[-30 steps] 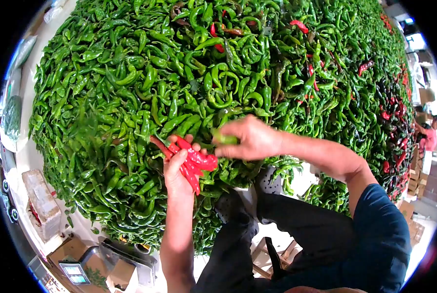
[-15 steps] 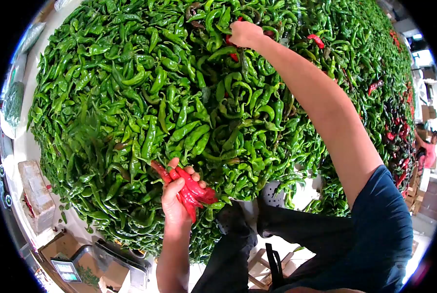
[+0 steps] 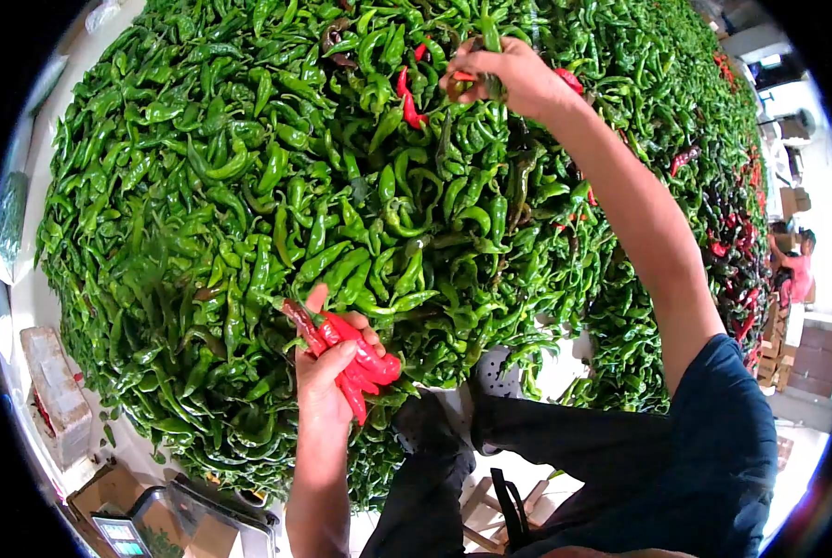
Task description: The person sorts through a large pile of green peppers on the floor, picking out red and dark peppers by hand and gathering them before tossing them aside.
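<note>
Left hand [image 3: 325, 375] wrapped round a bunch of red peppers [image 3: 365, 358], thumb across them, just above the near part of the green pepper pile [image 3: 202, 186]. Right hand [image 3: 507, 79] far out over the pile, fingers curled at a green pepper [image 3: 489, 35] and a reddish one [image 3: 464, 76]; can't tell if gripped. Loose red pepper [image 3: 410, 107] lies nearby, left of that hand.

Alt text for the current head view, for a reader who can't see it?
A person's left hand holds a bunch of red peppers over a huge heap of mostly green peppers, while the right hand, arm outstretched, touches peppers farther off. Another person in pink is at the far right.
</note>
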{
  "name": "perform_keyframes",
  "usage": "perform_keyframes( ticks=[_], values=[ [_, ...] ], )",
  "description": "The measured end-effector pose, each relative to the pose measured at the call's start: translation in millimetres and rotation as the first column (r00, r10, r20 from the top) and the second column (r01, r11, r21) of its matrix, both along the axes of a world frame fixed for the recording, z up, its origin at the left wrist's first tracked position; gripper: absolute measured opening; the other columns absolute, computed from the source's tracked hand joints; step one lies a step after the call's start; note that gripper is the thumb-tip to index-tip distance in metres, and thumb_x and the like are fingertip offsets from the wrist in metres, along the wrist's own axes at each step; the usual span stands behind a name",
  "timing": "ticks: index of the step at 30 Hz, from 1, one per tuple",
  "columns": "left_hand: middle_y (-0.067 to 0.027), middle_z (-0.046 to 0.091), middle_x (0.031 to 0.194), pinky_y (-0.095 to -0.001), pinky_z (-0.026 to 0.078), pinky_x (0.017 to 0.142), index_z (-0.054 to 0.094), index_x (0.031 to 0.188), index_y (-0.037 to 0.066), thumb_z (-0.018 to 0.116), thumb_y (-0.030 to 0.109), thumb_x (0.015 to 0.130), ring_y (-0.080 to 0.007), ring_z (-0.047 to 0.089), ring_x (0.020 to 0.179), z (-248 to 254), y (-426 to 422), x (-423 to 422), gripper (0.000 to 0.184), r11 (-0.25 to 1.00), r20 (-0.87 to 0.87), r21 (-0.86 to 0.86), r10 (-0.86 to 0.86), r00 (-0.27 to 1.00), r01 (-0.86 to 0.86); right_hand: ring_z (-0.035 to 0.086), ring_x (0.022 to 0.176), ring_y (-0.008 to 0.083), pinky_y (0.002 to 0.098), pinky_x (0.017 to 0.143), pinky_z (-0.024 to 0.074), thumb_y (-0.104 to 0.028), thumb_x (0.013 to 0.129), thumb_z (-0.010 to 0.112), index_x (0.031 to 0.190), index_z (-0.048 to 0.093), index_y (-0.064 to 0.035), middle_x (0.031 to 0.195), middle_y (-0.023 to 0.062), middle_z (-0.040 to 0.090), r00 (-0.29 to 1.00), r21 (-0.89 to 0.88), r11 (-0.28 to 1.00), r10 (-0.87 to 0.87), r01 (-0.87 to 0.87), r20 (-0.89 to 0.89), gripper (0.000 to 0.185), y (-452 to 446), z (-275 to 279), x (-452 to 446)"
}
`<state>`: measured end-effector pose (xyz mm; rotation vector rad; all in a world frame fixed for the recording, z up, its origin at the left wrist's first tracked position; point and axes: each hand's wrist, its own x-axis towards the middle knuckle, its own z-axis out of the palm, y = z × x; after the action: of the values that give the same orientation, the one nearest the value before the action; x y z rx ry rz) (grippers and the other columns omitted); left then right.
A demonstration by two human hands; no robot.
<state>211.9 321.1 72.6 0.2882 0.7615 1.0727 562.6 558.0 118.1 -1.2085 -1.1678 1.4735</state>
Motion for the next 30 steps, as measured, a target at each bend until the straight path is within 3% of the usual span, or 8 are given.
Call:
perform_keyframes(
  ticks=[3, 9, 12, 15, 20, 24, 26, 30],
  values=[
    [-0.0150, 0.062, 0.103, -0.0420, 0.056, 0.076, 0.037, 0.141, 0.008, 0.066, 0.002, 0.080, -0.0253, 0.064, 0.087, 3, 6, 7, 0.068, 1.000, 0.004, 0.002, 0.001, 1.000, -0.001, 0.068, 0.092, 0.0260, 0.0399, 0.089, 0.0583, -0.003, 0.080, 0.071, 0.097, 0.061, 0.0040, 0.099, 0.0153, 0.066, 0.992, 0.021, 0.998, 0.054, -0.052, -0.112, 0.021, -29, 11, -27],
    [-0.0143, 0.062, 0.102, -0.0425, 0.057, 0.076, 0.041, 0.136, 0.007, 0.069, 0.005, 0.080, -0.0252, 0.064, 0.086, 4, 4, 7, 0.063, 0.998, -0.020, -0.058, 0.039, 0.999, -0.040, 0.066, 0.080, 0.0183, 0.0303, 0.073, 0.0527, -0.001, 0.075, 0.076, 0.098, 0.066, 0.0027, 0.091, 0.0104, 0.068, 0.998, 0.032, 0.999, -0.001, 0.003, -0.062, 0.025, -31, -11, -45],
    [-0.0143, 0.063, 0.102, -0.0426, 0.057, 0.075, 0.041, 0.136, 0.006, 0.069, 0.005, 0.080, -0.0253, 0.065, 0.086, 2, 2, 3, 0.062, 0.994, -0.035, -0.094, 0.061, 0.998, -0.064, 0.064, 0.072, 0.0174, 0.0325, 0.071, 0.0516, -0.012, 0.081, 0.073, 0.098, 0.067, 0.0017, 0.081, 0.0091, 0.068, 0.954, 0.000, 0.996, -0.091, 0.095, 0.285, 0.022, -2, -35, -24],
    [-0.0146, 0.063, 0.102, -0.0425, 0.058, 0.075, 0.041, 0.136, 0.006, 0.068, 0.005, 0.081, -0.0256, 0.065, 0.086, 0, 2, 4, 0.061, 0.992, -0.025, -0.106, 0.059, 0.998, -0.061, 0.067, 0.067, 0.0214, 0.0353, 0.070, 0.0541, -0.032, 0.081, 0.066, 0.078, 0.069, 0.0042, 0.073, 0.0147, 0.069, 0.578, 0.146, 0.984, -0.179, 0.103, 0.796, 0.036, 56, -59, 7],
    [-0.0151, 0.063, 0.102, -0.0425, 0.058, 0.075, 0.042, 0.136, 0.006, 0.067, 0.005, 0.082, -0.0262, 0.066, 0.087, 2, 8, 9, 0.059, 0.993, -0.004, -0.109, 0.037, 0.999, -0.037, 0.070, 0.085, 0.0229, 0.0352, 0.080, 0.0554, -0.028, 0.082, 0.063, 0.089, 0.069, 0.0009, 0.094, 0.0157, 0.071, 0.184, -0.072, 0.995, 0.083, -0.066, 0.980, 0.030, 75, -41, -59],
    [-0.0156, 0.063, 0.102, -0.0428, 0.058, 0.075, 0.041, 0.136, 0.006, 0.066, 0.004, 0.083, -0.0266, 0.065, 0.088, 2, 9, 7, 0.058, 0.994, 0.015, -0.099, 0.043, 0.999, -0.041, 0.065, 0.107, 0.0288, 0.0378, 0.092, 0.0519, -0.022, 0.079, 0.063, 0.106, 0.069, -0.0018, 0.117, 0.0161, 0.067, 0.266, -0.147, 0.981, 0.110, 0.125, 0.958, 0.035, 91, -82, -88],
    [-0.0160, 0.062, 0.103, -0.0427, 0.058, 0.075, 0.041, 0.136, 0.006, 0.065, 0.003, 0.083, -0.0266, 0.065, 0.088, -1, 8, 4, 0.058, 0.993, 0.015, -0.106, 0.054, 0.998, -0.052, 0.064, 0.110, 0.0303, 0.0385, 0.093, 0.0512, -0.023, 0.077, 0.064, 0.106, 0.068, -0.0023, 0.118, 0.0163, 0.066, 0.199, -0.226, 0.973, 0.231, -0.047, 0.952, 0.036, 110, -120, -93],
    [-0.0157, 0.062, 0.105, -0.0422, 0.057, 0.076, 0.039, 0.139, 0.008, 0.065, 0.003, 0.082, -0.0259, 0.065, 0.088, 2, 10, 0, 0.063, 0.994, 0.005, -0.084, 0.066, 0.998, -0.065, 0.068, 0.079, 0.0330, 0.0383, 0.076, 0.0552, -0.027, 0.073, 0.068, 0.090, 0.067, 0.0098, 0.084, 0.0239, 0.068, 0.439, 0.008, 1.000, 0.001, -0.017, 0.898, 0.040, 68, -87, -90]
  ],
)
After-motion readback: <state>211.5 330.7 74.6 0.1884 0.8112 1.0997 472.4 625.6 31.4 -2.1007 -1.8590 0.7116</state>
